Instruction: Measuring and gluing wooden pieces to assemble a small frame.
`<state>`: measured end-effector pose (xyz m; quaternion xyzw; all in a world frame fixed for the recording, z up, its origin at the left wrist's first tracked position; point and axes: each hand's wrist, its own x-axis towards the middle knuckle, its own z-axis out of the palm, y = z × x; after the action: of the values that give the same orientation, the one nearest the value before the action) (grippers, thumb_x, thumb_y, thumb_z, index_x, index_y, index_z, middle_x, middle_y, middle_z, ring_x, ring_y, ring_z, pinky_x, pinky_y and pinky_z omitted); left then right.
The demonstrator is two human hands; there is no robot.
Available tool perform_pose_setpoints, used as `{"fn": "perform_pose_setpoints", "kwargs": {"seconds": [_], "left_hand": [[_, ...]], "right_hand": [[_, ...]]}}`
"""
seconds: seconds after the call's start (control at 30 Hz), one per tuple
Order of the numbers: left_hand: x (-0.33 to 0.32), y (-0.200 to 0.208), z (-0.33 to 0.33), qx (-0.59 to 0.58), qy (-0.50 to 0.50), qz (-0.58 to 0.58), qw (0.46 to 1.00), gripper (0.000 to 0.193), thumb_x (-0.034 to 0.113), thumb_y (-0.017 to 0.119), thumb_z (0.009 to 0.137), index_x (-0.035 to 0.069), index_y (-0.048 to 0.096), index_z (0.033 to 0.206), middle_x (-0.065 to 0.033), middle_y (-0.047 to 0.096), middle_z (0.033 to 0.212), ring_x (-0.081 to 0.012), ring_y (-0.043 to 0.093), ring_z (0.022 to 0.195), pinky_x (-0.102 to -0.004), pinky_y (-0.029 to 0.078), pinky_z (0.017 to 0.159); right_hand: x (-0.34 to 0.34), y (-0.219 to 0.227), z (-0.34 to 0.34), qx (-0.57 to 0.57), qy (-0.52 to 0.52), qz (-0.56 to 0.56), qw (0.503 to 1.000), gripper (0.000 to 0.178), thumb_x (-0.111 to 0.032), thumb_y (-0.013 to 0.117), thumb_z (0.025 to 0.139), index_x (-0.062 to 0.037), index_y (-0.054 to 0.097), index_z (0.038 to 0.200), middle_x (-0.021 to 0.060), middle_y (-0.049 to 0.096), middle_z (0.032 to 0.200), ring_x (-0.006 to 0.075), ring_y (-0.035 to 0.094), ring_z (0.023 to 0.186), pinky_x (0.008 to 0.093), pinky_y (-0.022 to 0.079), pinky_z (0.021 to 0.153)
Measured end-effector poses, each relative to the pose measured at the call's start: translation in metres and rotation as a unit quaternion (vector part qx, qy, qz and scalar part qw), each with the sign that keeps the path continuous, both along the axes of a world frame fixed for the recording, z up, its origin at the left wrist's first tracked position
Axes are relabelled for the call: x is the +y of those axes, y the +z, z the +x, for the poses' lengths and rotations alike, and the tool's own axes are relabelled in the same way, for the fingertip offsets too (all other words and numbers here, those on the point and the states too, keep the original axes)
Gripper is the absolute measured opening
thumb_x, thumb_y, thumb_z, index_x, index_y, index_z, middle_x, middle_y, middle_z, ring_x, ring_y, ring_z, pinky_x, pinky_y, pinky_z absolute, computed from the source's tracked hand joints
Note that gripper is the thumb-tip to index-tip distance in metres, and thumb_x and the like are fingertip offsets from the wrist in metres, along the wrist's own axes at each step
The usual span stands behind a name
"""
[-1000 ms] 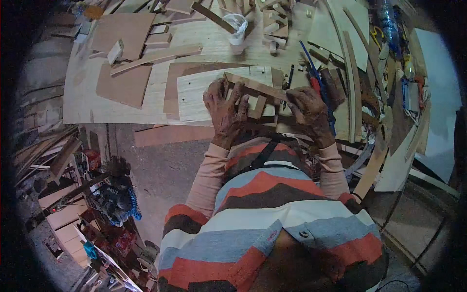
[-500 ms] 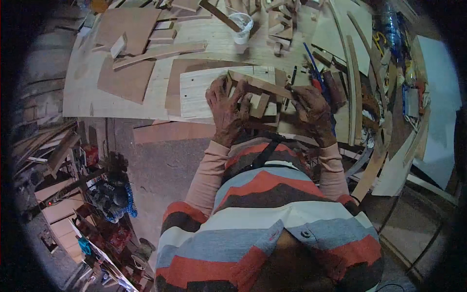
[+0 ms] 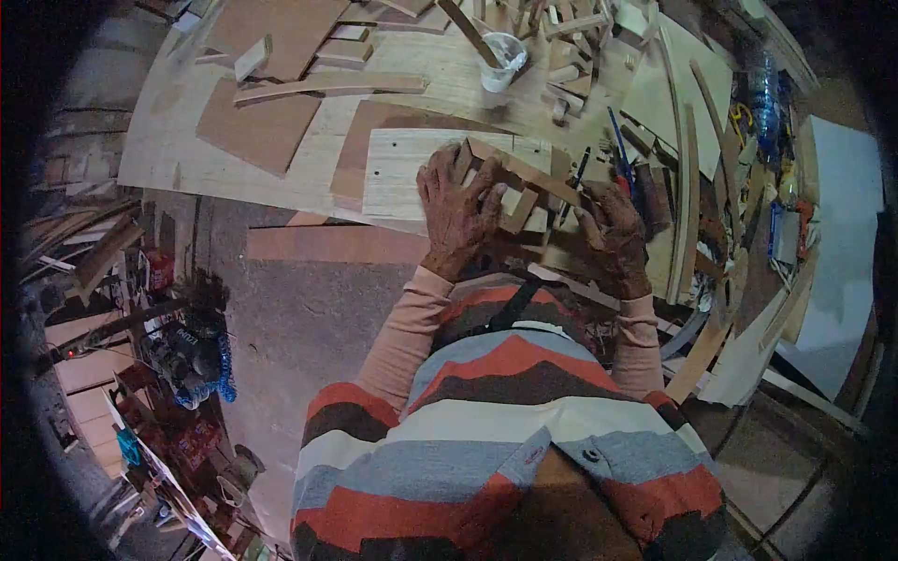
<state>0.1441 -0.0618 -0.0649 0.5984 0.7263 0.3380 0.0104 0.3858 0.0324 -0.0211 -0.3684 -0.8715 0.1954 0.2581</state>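
Note:
A narrow wooden strip [image 3: 528, 172] slants across a pale board [image 3: 398, 176] that has small dark holes, near the table's front edge. My left hand [image 3: 460, 210] is closed around the strip's left end, over the board. At its right end my right hand [image 3: 615, 229] has its fingers bent in against the strip; the fingertips are partly hidden. Between my hands a short wooden block [image 3: 519, 211] lies under the strip. A dark pen-like tool [image 3: 583, 165] is just beyond my right fingers.
Brown thin panels [image 3: 257, 126] and a long stick [image 3: 327, 88] lie on the left of the table. Farther back stands a white plastic cup [image 3: 503, 64] with a stick leaning in it. Long strips [image 3: 687, 206] and a plastic bottle [image 3: 765, 103] crowd the right side.
The whole view has shifted, with the table appearing farther right and tilted. Both hands stay at the strip, and my right hand sits slightly lower against its end.

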Motion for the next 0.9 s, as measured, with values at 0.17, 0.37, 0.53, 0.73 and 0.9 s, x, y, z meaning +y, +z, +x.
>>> {"fn": "perform_pose_setpoints", "kwargs": {"seconds": [0.17,0.37,0.53,0.73,0.9], "left_hand": [[-0.001,0.010,0.005,0.003,0.011,0.010,1.000,0.042,0.036,0.063,0.093,0.016,0.066,0.130,-0.0221,0.051,0.137,-0.0393,0.043,0.130,-0.0523,0.029,0.110],[0.000,-0.005,0.000,-0.012,0.006,-0.020,1.000,0.041,0.044,0.058,0.094,0.027,0.065,0.131,-0.0200,0.042,0.143,-0.0420,0.036,0.135,-0.0590,0.025,0.111],[-0.001,0.002,0.003,-0.015,-0.002,-0.020,1.000,0.045,0.048,0.058,0.094,0.028,0.062,0.135,-0.0204,0.041,0.144,-0.0424,0.034,0.137,-0.0611,0.022,0.113],[-0.002,-0.002,0.001,-0.012,-0.002,-0.035,0.999,0.050,0.049,0.060,0.092,0.028,0.059,0.137,-0.0202,0.040,0.147,-0.0424,0.032,0.139,-0.0619,0.021,0.114],[-0.002,0.002,0.005,0.002,0.012,-0.036,0.999,0.049,0.049,0.060,0.092,0.025,0.061,0.135,-0.0200,0.040,0.147,-0.0425,0.033,0.138,-0.0621,0.022,0.113]], "right_hand": [[0.002,0.008,-0.009,0.002,0.009,-0.029,1.000,0.037,-0.009,0.071,0.086,-0.0104,0.065,0.123,0.0143,0.065,0.112,0.0343,0.066,0.099,0.0410,0.054,0.082],[0.009,-0.005,-0.015,0.006,0.050,-0.055,0.997,0.043,-0.008,0.071,0.079,-0.0141,0.068,0.122,0.0159,0.066,0.114,0.0372,0.065,0.104,0.0430,0.055,0.084],[0.009,-0.018,-0.014,0.022,0.034,-0.038,0.998,0.044,-0.007,0.071,0.078,-0.0136,0.068,0.122,0.0160,0.066,0.114,0.0366,0.065,0.104,0.0427,0.054,0.086],[0.006,-0.011,-0.018,0.024,0.012,-0.050,0.998,0.043,-0.004,0.068,0.077,-0.0126,0.069,0.120,0.0155,0.066,0.114,0.0354,0.064,0.104,0.0414,0.053,0.087],[0.007,-0.004,-0.024,0.029,0.028,-0.013,0.999,0.036,0.002,0.068,0.086,-0.0098,0.070,0.119,0.0131,0.067,0.105,0.0309,0.067,0.095,0.0365,0.053,0.080]]}}
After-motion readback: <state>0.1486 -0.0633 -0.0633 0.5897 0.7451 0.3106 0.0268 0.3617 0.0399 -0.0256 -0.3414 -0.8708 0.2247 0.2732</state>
